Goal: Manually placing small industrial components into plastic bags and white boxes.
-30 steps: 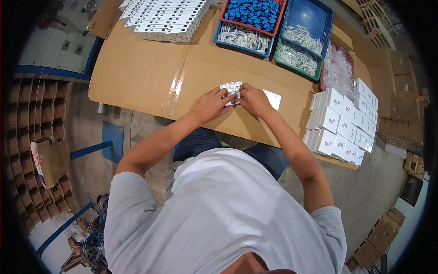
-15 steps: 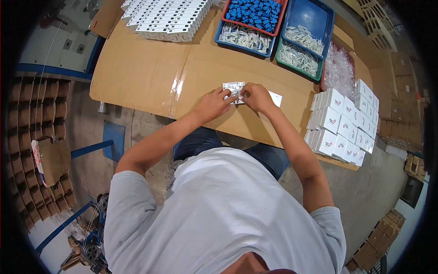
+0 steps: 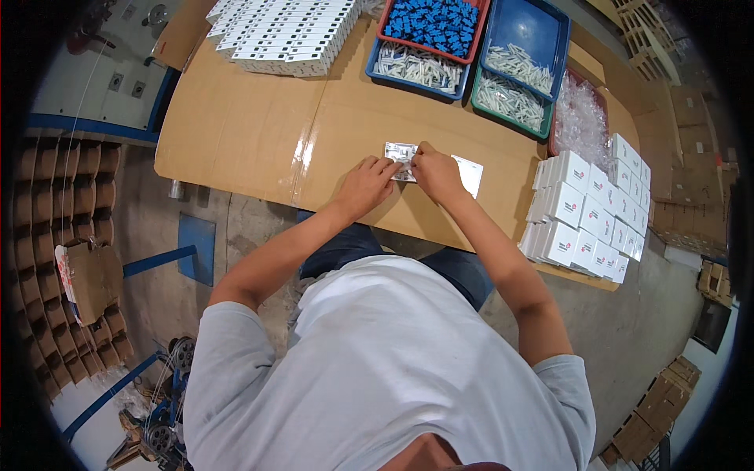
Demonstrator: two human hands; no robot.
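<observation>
On the cardboard-covered table before me lies a small white piece with dark print (image 3: 400,151), perhaps an opened box. My left hand (image 3: 367,185) comes in from its left, fingers drawn together and tips pressed at its near part. Over its right side my right hand (image 3: 435,173) is closed, thumb and fingers bunched. Whatever sits between the fingertips is too small and hidden to name. A plain white panel (image 3: 470,174) shows to the right of my right wrist; I cannot tell whether it joins the printed piece.
Stacked white boxes (image 3: 581,208) stand at the right edge, rows of white boxes (image 3: 287,35) at the far left. Trays at the back hold blue parts (image 3: 430,25) and white tubes (image 3: 510,102). Clear plastic pieces (image 3: 580,118) fill a red tray. A cardboard-divided rack (image 3: 78,180) is at left.
My right hand has shifted slightly left and closed more over the printed piece. My left hand has moved a little, its fingers now lower on the piece.
</observation>
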